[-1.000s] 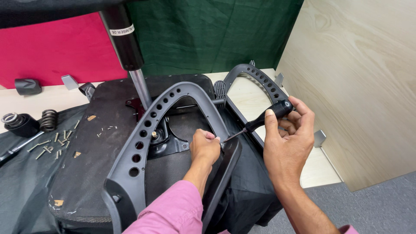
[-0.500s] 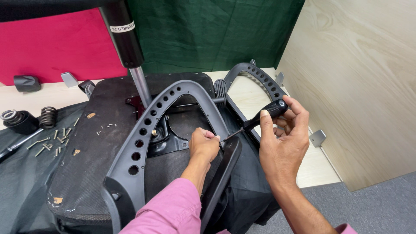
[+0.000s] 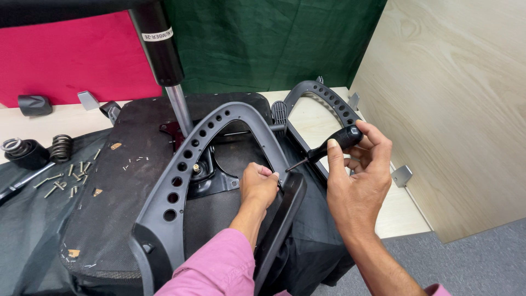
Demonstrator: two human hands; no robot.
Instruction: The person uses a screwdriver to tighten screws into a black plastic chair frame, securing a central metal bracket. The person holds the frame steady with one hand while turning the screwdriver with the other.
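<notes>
Head view: left hand is curled shut on the inner edge of the near perforated armrest frame, fingertips hidden behind the plastic, so the exact grip can't be made out. Right hand is closed around the screwdriver by its black ribbed handle; the thin shaft angles down-left and its tip disappears just beside the left hand, contact point not visible. The upturned chair seat lies on a dark cloth over the worktop, its lower edge cut off by the frame. The gas-lift column, black sleeve over a chrome rod, rises from the seat and blocks part of the mechanism plate. A second armrest frame, same grey plastic with round holes, sits behind the right hand. At left: loose screws scattered, a coil spring, a black cap. Pink sleeve covers the left forearm.
</notes>
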